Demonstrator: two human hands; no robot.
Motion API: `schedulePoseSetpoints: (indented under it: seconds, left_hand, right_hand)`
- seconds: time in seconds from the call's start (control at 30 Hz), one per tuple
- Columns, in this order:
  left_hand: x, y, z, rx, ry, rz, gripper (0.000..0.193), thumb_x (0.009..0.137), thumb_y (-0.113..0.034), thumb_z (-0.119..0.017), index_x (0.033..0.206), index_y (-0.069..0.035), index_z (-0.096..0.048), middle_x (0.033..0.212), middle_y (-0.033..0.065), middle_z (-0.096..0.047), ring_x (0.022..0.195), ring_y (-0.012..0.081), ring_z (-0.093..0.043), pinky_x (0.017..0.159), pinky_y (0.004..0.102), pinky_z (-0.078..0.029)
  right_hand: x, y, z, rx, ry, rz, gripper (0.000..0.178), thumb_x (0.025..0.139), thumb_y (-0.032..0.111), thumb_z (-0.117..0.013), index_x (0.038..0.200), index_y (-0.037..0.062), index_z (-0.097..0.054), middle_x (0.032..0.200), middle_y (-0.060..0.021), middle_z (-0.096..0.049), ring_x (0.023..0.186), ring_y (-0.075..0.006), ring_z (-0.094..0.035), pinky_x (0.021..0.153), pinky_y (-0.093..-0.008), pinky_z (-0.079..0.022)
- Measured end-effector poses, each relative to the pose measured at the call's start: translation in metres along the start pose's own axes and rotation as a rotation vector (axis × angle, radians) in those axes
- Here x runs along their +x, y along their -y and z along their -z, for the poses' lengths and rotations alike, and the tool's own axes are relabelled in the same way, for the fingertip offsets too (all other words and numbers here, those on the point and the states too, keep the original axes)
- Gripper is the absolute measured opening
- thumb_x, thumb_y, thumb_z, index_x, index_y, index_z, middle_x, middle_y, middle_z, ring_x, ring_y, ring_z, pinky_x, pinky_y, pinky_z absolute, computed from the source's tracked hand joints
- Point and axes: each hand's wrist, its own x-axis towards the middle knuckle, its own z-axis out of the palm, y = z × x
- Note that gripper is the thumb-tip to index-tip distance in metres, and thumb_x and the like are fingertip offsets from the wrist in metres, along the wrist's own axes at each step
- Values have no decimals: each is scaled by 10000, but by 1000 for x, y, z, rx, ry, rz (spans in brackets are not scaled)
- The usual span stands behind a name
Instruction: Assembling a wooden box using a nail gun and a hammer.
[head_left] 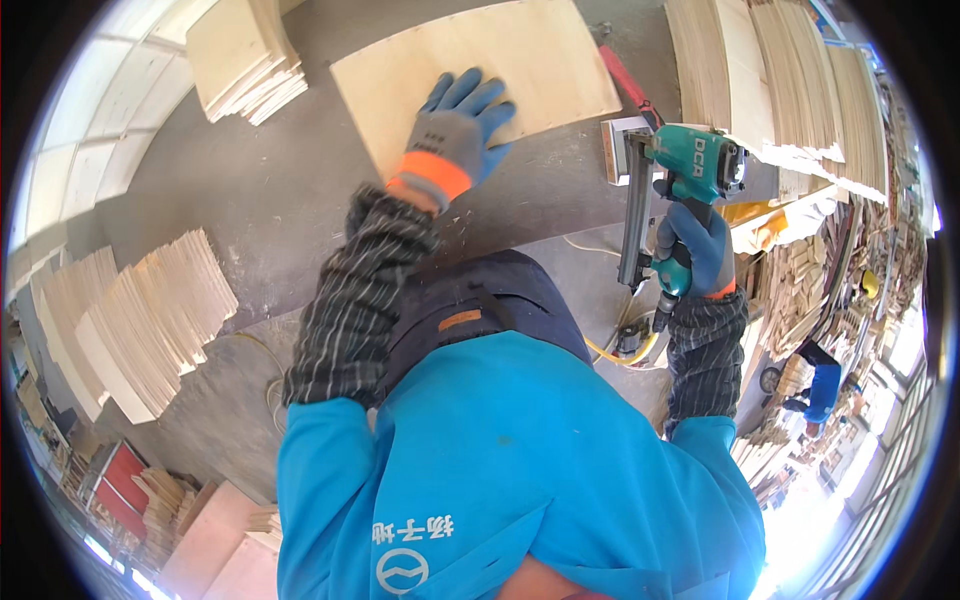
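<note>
A thin pale plywood sheet (550, 75) lies on the grey work surface (230, 190) at the far middle. My left hand (458, 130), in a grey-blue glove with an orange cuff, rests flat on the sheet's near left part, fingers spread. To the right of the sheet, my right hand (705, 245) grips the handle of a teal pneumatic nail gun (690, 160), held upright with its long metal magazine on the left side. A yellow air hose (630, 355) runs below the gun. Whether a finger is on the trigger is hidden.
A red-handled tool (628, 80) and a small white box (613, 150) lie between sheet and gun. Sheet stacks stand at far left (240, 60), left (150, 320) and far right (770, 80). Scrap wood (785, 300) and a bent-over person in blue (822, 385) are farther right.
</note>
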Motion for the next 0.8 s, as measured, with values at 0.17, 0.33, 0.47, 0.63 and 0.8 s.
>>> schedulePoseSetpoints:
  seconds: [0.17, 0.33, 0.47, 0.63, 0.8]
  left_hand:
    - [-1, 4, 8, 60, -46, 23, 497, 895, -384, -838, 1339, -174, -760, 1569, 72, -616, 1518, 346, -499, 1287, 575, -358]
    - [-62, 27, 36, 50, -58, 112, 485, 891, -379, -851, 1331, -192, -773, 1562, 87, -622, 1527, 377, -483, 1284, 595, -350]
    - [-78, 35, 23, -1, -153, 121, 449, 851, -359, -874, 1264, -198, -800, 1537, 79, -631, 1518, 394, -481, 1269, 635, -350]
    - [-78, 33, 14, -145, -240, 169, 393, 838, -283, -877, 1214, -190, -814, 1504, 77, -649, 1511, 399, -488, 1210, 681, -419]
    - [-77, 32, 17, -125, -264, 152, 415, 813, -186, -886, 1219, -176, -804, 1493, 98, -665, 1487, 442, -515, 1200, 595, -477]
  right_hand:
    - [-8, 9, -24, -127, 58, -35, 444, 994, 271, -674, 1290, -61, -681, 767, -54, -648, 639, -134, -611, 595, -284, -468]
    - [-13, 16, -65, -43, 80, -86, 461, 976, 254, -678, 1326, -46, -683, 774, -55, -648, 628, -131, -611, 577, -274, -456]
    - [-4, 16, -98, -63, 142, -110, 459, 977, 251, -700, 1343, -26, -687, 801, -35, -642, 643, -112, -598, 593, -278, -474]
    - [10, 20, -118, -95, 202, -132, 438, 983, 251, -737, 1335, -8, -705, 841, -9, -653, 687, -87, -603, 614, -263, -483]
    - [17, 15, -129, -152, 203, -115, 475, 975, 292, -732, 1332, -21, -707, 814, -28, -662, 677, -104, -620, 625, -266, -498]
